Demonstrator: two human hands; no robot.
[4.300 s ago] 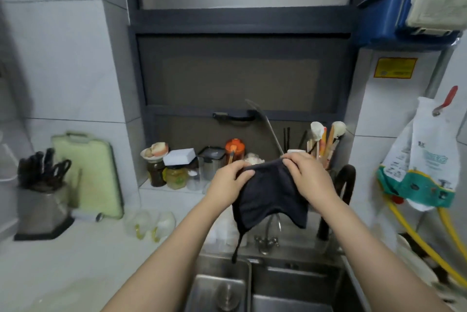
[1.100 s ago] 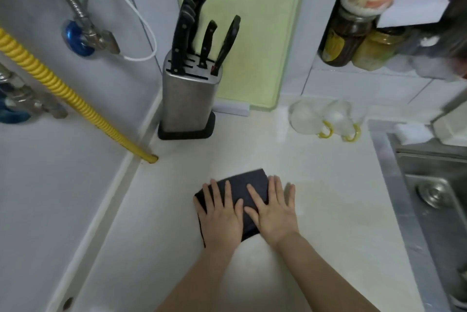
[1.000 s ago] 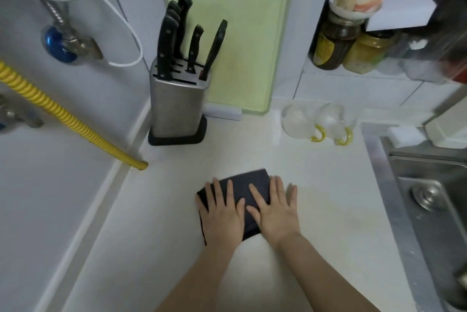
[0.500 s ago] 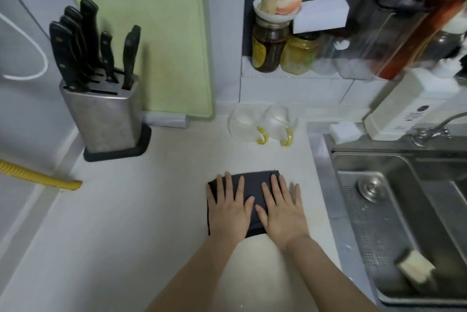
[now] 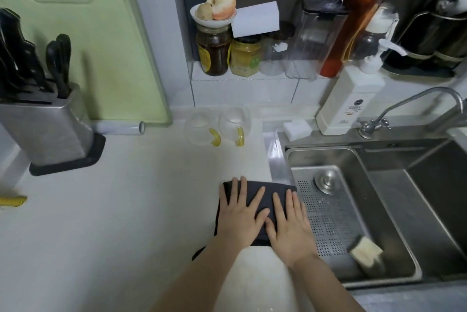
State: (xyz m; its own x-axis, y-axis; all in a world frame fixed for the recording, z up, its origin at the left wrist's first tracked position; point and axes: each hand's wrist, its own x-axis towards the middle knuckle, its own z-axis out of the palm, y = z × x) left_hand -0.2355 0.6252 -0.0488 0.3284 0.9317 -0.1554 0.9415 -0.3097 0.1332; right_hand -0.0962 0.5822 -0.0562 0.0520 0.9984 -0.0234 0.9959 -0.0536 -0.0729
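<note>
A dark folded cloth (image 5: 267, 191) lies flat on the white countertop (image 5: 126, 210), its right edge reaching the steel rim of the sink (image 5: 280, 160). My left hand (image 5: 240, 213) presses on the cloth's left half with straight, spread fingers. Beside it, my right hand (image 5: 290, 223) lies flat on the right half, fingers straight. Most of the cloth is hidden under both palms.
A knife block (image 5: 48, 124) and a green cutting board (image 5: 83, 51) stand at the back left. Two glass cups with yellow handles (image 5: 219, 124) sit behind the cloth. The sink holds a sponge (image 5: 366, 253). Jars (image 5: 227, 56), a soap bottle (image 5: 351, 99) and a tap (image 5: 414, 104) line the back.
The cloth went from held up over the sink to flat on the counter. In the last second both hands have slid it rightward along the counter to the sink's edge.
</note>
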